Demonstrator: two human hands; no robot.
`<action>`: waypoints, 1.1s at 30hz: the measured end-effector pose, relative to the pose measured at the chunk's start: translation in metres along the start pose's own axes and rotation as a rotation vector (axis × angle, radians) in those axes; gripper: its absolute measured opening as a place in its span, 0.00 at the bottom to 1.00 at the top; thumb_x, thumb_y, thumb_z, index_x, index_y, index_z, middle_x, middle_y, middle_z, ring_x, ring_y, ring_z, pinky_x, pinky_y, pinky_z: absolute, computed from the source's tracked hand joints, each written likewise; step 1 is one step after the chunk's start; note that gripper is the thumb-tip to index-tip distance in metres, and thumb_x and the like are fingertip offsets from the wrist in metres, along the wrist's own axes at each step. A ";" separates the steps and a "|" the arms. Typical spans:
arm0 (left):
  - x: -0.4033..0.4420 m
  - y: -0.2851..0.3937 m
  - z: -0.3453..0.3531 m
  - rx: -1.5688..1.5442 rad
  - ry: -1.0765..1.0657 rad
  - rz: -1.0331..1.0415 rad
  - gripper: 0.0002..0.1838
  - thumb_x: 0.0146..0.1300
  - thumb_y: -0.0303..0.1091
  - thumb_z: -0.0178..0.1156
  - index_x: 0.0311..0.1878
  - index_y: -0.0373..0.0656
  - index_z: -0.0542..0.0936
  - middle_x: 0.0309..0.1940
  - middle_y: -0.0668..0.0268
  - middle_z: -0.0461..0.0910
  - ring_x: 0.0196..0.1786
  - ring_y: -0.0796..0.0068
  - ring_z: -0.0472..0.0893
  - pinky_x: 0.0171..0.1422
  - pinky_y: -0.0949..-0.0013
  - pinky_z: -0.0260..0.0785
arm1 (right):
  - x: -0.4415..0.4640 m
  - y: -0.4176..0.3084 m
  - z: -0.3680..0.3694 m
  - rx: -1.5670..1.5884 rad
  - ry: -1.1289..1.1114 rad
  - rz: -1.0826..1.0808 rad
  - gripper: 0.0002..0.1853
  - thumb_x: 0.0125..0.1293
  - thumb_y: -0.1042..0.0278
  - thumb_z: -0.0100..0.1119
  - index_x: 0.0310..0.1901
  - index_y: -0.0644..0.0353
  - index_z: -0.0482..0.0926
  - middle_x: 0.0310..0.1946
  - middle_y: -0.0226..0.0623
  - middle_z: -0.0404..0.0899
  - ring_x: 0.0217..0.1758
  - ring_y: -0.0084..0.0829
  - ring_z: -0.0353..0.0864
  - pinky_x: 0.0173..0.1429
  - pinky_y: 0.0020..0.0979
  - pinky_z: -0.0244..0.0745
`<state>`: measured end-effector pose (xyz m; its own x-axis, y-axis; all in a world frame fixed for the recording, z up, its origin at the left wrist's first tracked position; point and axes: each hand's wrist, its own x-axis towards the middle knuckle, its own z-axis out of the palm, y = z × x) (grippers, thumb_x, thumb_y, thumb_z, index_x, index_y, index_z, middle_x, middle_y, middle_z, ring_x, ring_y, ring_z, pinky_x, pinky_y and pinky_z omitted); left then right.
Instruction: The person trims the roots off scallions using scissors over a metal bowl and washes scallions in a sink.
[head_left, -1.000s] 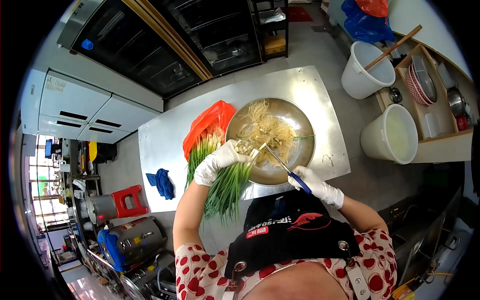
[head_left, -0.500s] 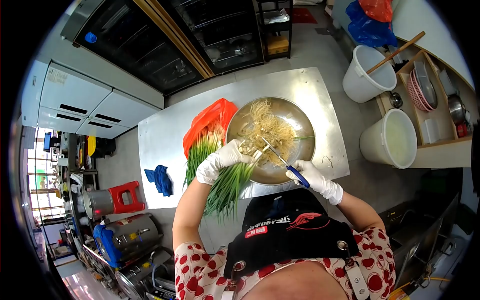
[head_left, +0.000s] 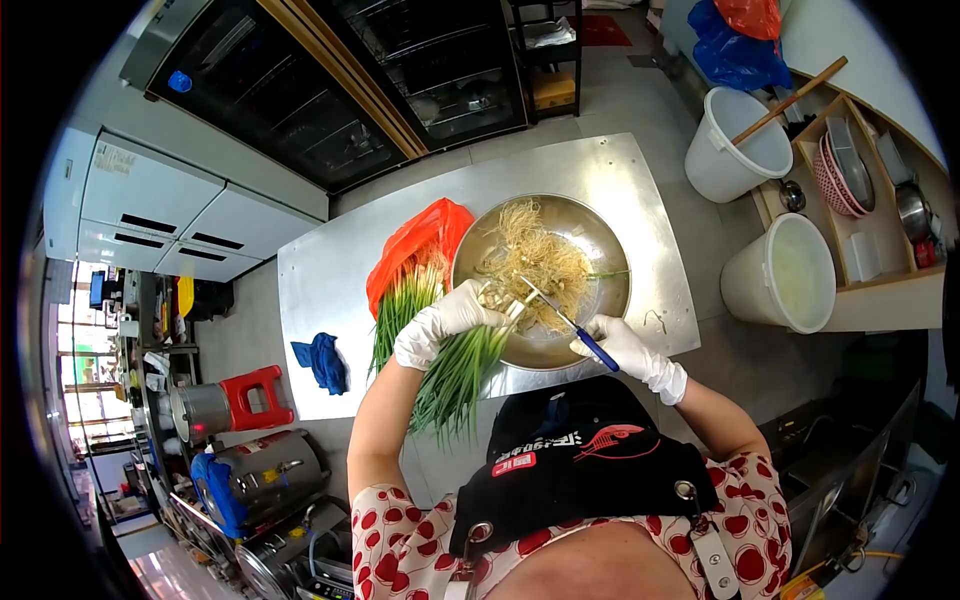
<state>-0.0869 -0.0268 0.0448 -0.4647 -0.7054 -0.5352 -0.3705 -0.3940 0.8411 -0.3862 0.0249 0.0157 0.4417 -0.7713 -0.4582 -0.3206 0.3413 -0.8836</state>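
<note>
My left hand (head_left: 462, 314), in a white glove, is closed around a bunch of green onions (head_left: 462, 375). Their white ends point right over a steel bowl (head_left: 612, 315), and the green leaves hang past the table's near edge. My gloved right hand (head_left: 625, 350) grips scissors (head_left: 597, 348) with blue handles. The blades reach up and left to the white ends by my left fingers; whether they touch is unclear. A tangle of cut roots (head_left: 545, 255) lies in the bowl. More green onions (head_left: 405, 300) stick out of a red plastic bag (head_left: 425, 240) left of the bowl.
The metal table (head_left: 330, 270) also bears a crumpled blue cloth (head_left: 322, 362) at its left. Two white buckets (head_left: 730, 165) and a wooden shelf unit (head_left: 870, 290) stand to the right. A red stool (head_left: 262, 398) is at the left, and glass-door cabinets (head_left: 430, 70) stand behind.
The scissor handles have drawn closer together in my right hand and turned slightly. My left hand and the green onions stay nearly in place.
</note>
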 end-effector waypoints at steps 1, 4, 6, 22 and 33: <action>0.000 0.000 0.000 0.002 -0.003 0.000 0.14 0.54 0.26 0.69 0.45 0.37 0.83 0.35 0.71 0.84 0.39 0.81 0.80 0.49 0.73 0.72 | 0.000 0.001 0.000 -0.011 0.001 -0.005 0.19 0.59 0.57 0.71 0.35 0.66 0.77 0.27 0.30 0.78 0.30 0.19 0.74 0.36 0.23 0.71; 0.000 0.001 -0.001 0.034 -0.005 0.013 0.14 0.54 0.26 0.69 0.45 0.37 0.83 0.34 0.71 0.84 0.39 0.81 0.80 0.49 0.73 0.72 | 0.000 -0.001 -0.001 -0.038 0.003 -0.001 0.16 0.59 0.60 0.70 0.35 0.65 0.77 0.28 0.29 0.78 0.30 0.18 0.74 0.36 0.22 0.71; 0.001 -0.001 -0.001 0.031 -0.008 0.021 0.15 0.53 0.27 0.69 0.45 0.37 0.83 0.35 0.71 0.84 0.39 0.82 0.80 0.49 0.74 0.72 | -0.001 -0.001 -0.001 -0.033 0.006 0.003 0.18 0.58 0.59 0.72 0.34 0.66 0.77 0.27 0.30 0.78 0.30 0.19 0.73 0.36 0.23 0.71; -0.016 0.002 -0.014 -0.161 -0.052 0.038 0.18 0.53 0.27 0.70 0.49 0.36 0.82 0.37 0.68 0.85 0.42 0.78 0.81 0.54 0.70 0.72 | -0.020 0.043 -0.067 -0.079 0.622 -0.112 0.19 0.54 0.55 0.73 0.30 0.62 0.78 0.23 0.34 0.79 0.25 0.26 0.76 0.33 0.28 0.72; -0.051 0.009 -0.040 -0.191 -0.072 0.213 0.16 0.55 0.33 0.69 0.45 0.34 0.81 0.37 0.58 0.85 0.41 0.68 0.83 0.53 0.68 0.74 | -0.008 0.057 -0.072 -1.150 0.566 0.256 0.13 0.57 0.58 0.65 0.35 0.60 0.83 0.38 0.47 0.82 0.42 0.49 0.80 0.48 0.44 0.74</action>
<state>-0.0348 -0.0179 0.0824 -0.5744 -0.7432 -0.3432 -0.1031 -0.3502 0.9310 -0.4677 0.0116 -0.0238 -0.0599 -0.9671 -0.2472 -0.9951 0.0774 -0.0613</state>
